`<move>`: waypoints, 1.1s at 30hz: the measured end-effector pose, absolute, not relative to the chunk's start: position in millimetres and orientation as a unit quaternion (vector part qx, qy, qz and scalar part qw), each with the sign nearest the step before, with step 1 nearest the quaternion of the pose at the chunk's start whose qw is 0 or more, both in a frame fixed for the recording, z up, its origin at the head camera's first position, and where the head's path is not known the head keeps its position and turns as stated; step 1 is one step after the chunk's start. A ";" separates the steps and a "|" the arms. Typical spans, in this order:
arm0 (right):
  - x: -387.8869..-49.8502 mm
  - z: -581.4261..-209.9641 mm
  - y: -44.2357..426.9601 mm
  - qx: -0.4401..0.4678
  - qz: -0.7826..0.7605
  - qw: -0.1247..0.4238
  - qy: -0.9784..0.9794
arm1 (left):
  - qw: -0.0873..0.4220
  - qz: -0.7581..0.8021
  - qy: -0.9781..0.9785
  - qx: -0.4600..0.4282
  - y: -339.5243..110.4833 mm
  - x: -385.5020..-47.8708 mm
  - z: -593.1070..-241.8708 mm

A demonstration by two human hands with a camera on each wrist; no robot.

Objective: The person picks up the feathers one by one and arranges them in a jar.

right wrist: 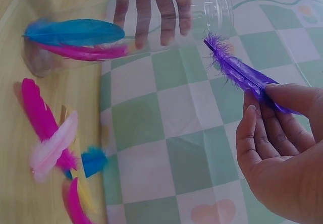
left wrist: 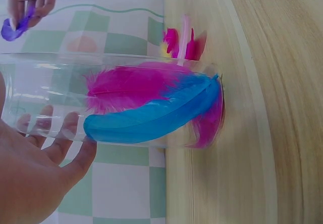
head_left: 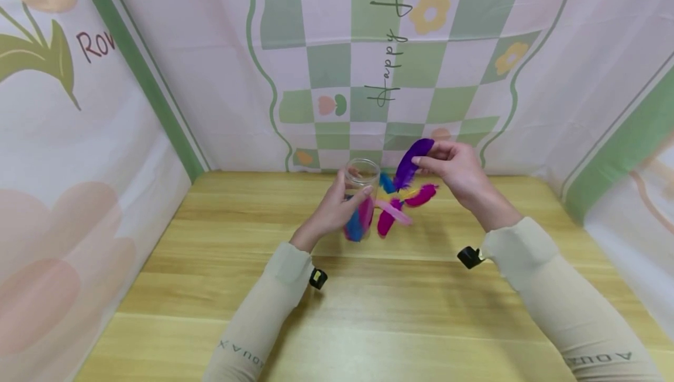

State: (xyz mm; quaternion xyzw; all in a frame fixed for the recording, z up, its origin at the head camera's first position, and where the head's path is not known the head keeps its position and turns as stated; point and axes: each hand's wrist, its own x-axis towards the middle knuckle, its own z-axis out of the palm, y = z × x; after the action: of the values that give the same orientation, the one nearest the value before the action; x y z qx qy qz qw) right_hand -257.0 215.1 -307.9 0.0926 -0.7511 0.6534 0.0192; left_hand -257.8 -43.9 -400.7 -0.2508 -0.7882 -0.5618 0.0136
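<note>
A clear jar [head_left: 363,174] stands upright on the wooden table, its mouth uncovered. My left hand [head_left: 337,203] grips it, fingers wrapped round its side. Inside lie a blue feather [left wrist: 151,115] and magenta feathers [left wrist: 136,85]. To the right of the jar, my right hand [head_left: 458,171] pinches a purple feather [right wrist: 247,75] between thumb and fingers near its tip. The quill end points down toward the jar's rim in the right wrist view, outside the jar. Below that hand, a loose pile has a pale pink feather [right wrist: 54,146], magenta feathers [right wrist: 38,108], a blue feather [right wrist: 94,161] and yellow ones.
The wooden table [head_left: 368,312] meets a checkered cloth backdrop [head_left: 368,66] just behind the jar and pile. Patterned cloth [head_left: 79,195] also hangs at the left side, and more hangs at the right. A small black device [head_left: 470,257] is on the right wrist.
</note>
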 end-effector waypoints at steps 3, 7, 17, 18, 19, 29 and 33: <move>-256.4 -306.8 214.2 0.099 0.662 0.021 -0.742 | 0.014 -0.561 -0.789 -0.250 -44.0 -257.7 -400.5; -255.4 -305.3 213.2 0.105 0.665 0.026 -0.739 | 0.014 -0.561 -0.790 -0.247 -44.1 -256.7 -399.9; -252.7 -301.4 211.9 0.111 0.649 0.031 -0.752 | 0.012 -0.564 -0.790 -0.241 -43.7 -255.5 -400.2; -252.8 -300.9 212.0 0.112 0.647 0.031 -0.754 | 0.011 -0.565 -0.789 -0.241 -43.7 -255.7 -400.4; -252.7 -300.2 211.9 0.113 0.646 0.031 -0.754 | 0.011 -0.565 -0.789 -0.241 -43.7 -255.8 -400.4; -250.5 -289.8 207.6 0.105 0.649 0.035 -0.753 | 0.008 -0.564 -0.788 -0.246 -44.2 -256.2 -398.7; -249.7 -287.2 206.3 0.104 0.639 0.039 -0.761 | 0.008 -0.565 -0.787 -0.247 -44.1 -256.3 -399.2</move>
State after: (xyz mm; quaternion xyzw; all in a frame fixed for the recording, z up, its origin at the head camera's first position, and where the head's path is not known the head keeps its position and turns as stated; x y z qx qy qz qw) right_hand -249.7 206.3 -287.2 0.1036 -0.7612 0.6390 0.0387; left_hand -256.3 -44.1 -399.2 -0.2469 -0.7873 -0.5649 0.0077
